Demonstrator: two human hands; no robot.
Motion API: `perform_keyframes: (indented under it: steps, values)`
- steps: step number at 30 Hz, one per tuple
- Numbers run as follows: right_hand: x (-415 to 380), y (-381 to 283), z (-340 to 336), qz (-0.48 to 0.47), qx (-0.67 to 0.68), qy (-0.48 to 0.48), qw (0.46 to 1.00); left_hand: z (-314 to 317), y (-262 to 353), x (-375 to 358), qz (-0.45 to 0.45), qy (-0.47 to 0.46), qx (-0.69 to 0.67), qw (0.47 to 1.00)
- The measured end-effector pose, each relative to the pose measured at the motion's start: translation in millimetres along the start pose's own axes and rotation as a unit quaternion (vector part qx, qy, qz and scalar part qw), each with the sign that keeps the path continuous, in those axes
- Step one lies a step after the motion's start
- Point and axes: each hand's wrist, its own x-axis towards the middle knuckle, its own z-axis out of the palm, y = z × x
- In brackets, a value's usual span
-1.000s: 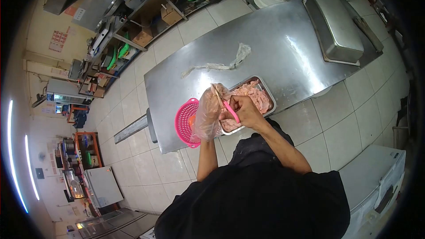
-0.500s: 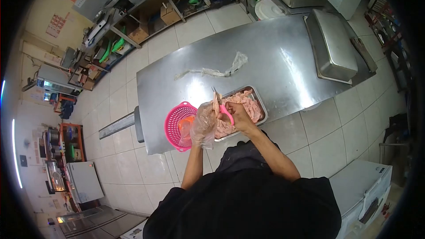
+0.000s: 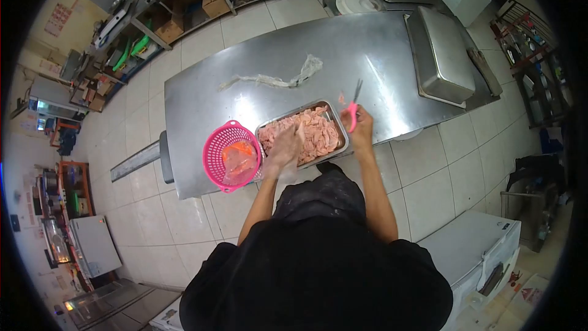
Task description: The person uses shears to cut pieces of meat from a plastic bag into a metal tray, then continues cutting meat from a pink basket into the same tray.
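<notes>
My right hand [image 3: 362,124] is closed round the pink handles of a pair of scissors [image 3: 353,110], past the right end of the tray. The blades point away from me over the table. My left hand [image 3: 285,148], in a clear plastic glove, is over the left part of a metal tray [image 3: 345,141]. Motion smears its fingers, so I cannot make out whether they grip anything. Pale pink pieces of raw meat [image 3: 320,132] fill the tray. A small pink scrap [image 3: 342,97] shows by the tray's far right corner.
Left of the tray stands a pink plastic basket [image 3: 211,162] with an orange-and-clear plastic bag [image 3: 239,160] inside. A crumpled strip of clear plastic [image 3: 269,80] lies farther back on the steel table [image 3: 202,95]. A large metal pan [image 3: 441,55] sits upside down at the right.
My right hand has moved the scissors right, away from my left hand and past the tray. My left hand has come down over the meat. The view has shifted slightly.
</notes>
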Motion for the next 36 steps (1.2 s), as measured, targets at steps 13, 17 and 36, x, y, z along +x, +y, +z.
perform_keyframes:
  steps: [13, 17, 36]
  values:
    - [28.7, 120.8, -119.0, 0.224, -0.523, -0.027, 0.822, -50.8, 15.0, -1.5, -0.108, 0.050, -0.299, 0.947]
    - [89.4, 116.8, -92.7, 0.199, -0.647, -0.001, 0.736, -88.6, 65.5, -16.1, -0.076, 0.157, -0.486, 0.856]
    - [59.6, 130.3, -51.9, 0.014, -0.595, -0.123, 0.794, -160.2, 38.9, -31.6, -0.088, 0.310, -0.519, 0.792]
